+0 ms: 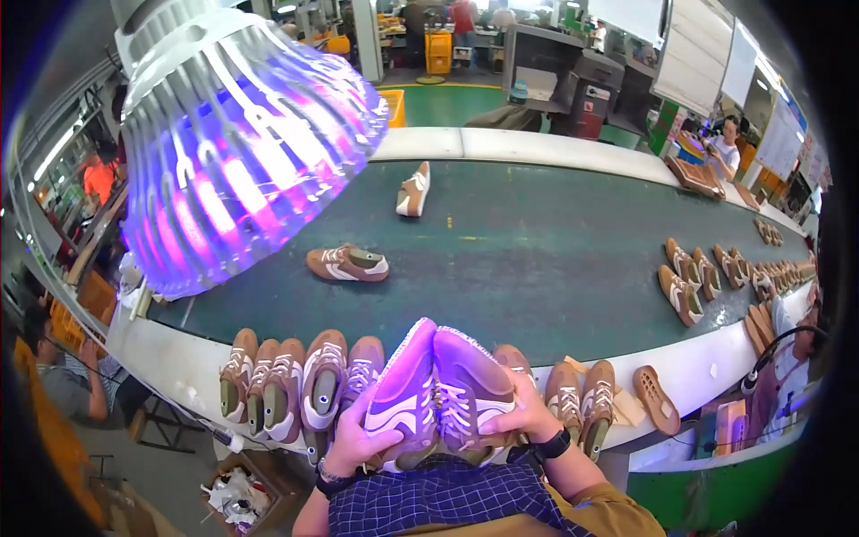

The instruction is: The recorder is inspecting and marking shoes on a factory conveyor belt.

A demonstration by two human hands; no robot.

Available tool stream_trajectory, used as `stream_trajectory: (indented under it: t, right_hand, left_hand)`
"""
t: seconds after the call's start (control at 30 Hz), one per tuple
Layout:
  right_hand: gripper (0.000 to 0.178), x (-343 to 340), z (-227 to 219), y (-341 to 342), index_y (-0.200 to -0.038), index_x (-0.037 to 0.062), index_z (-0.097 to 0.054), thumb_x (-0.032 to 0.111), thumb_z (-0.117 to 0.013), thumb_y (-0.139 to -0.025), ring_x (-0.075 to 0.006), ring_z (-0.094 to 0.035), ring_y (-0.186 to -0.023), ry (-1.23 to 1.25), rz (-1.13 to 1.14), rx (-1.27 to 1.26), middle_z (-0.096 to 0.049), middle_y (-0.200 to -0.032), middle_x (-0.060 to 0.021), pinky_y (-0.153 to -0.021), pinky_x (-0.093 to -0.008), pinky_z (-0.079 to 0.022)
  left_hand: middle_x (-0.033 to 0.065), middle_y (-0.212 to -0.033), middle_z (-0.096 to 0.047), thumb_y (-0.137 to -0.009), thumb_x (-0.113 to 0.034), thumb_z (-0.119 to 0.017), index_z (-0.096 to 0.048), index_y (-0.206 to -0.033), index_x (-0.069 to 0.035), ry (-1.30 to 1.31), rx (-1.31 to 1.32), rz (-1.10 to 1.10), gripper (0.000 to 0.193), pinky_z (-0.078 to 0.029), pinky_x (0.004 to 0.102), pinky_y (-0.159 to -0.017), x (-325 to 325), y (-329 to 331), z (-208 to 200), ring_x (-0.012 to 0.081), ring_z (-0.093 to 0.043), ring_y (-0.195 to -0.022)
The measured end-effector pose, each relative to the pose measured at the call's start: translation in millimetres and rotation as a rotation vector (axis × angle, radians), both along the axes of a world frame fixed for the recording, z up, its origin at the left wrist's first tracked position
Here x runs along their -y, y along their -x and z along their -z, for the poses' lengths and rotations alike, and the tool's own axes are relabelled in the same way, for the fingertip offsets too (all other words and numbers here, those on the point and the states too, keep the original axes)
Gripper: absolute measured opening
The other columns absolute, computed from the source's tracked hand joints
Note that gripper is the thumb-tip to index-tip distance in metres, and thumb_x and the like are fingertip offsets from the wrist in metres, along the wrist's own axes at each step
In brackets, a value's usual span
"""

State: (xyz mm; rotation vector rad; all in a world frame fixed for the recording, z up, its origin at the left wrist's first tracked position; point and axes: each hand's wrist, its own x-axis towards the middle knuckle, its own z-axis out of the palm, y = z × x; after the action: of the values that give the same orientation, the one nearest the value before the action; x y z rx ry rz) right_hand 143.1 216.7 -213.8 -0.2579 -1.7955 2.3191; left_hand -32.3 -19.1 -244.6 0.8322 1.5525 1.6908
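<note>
In front of my body I hold a pair of brown sneakers with white laces and white side stripes, both lit purple. My left hand (358, 443) is closed around the left sneaker (403, 394), thumb along its side. My right hand (530, 413) grips the right sneaker (467, 387) the same way. The two sneakers touch side by side, tilted up with their toes pointing away from me. Just to the left stand several brown sneakers (282, 380) in a row, and two more sneakers (598, 394) stand to the right.
A large lamp (250, 161) glowing purple hangs at upper left. Beyond my hands runs a dark green conveyor belt (519, 268) carrying loose sneakers (349, 264). A tan shoe piece (656, 400) lies on the white ledge (707, 371). Other people (727, 148) sit at the belt's sides.
</note>
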Motion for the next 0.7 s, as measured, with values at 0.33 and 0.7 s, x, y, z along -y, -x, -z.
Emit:
stream_trajectory:
  t: [0.33, 0.7]
  right_hand:
    - [0.071, -7, 18, 16, -0.132, -0.0011, -0.045, 0.023, -0.071, -0.07, -0.0228, -0.059, -0.107, 0.445, 0.222, -0.12, -0.058, -0.12, -0.0112, -0.094, -0.0351, -0.047]
    - [0.049, -14, 28, 20, -0.127, 0.0046, -0.049, 0.011, -0.064, -0.081, -0.0242, -0.056, -0.113, 0.883, 0.579, -0.304, -0.059, -0.121, -0.0083, -0.102, -0.041, -0.043]
  left_hand:
    - [0.0104, -0.123, -0.056, -0.077, -0.019, -0.071, -0.042, -0.134, 0.004, -0.232, 0.287, -0.08, 0.068, -0.043, 0.0327, -0.098, -31, 3, -10, 0.0193, -0.055, -0.113]
    - [0.007, -0.126, -0.055, -0.09, -0.028, -0.057, -0.045, -0.132, -0.007, -0.539, 0.865, -0.333, 0.049, -0.042, 0.0395, -0.102, -67, 15, 2, 0.0221, -0.053, -0.117]
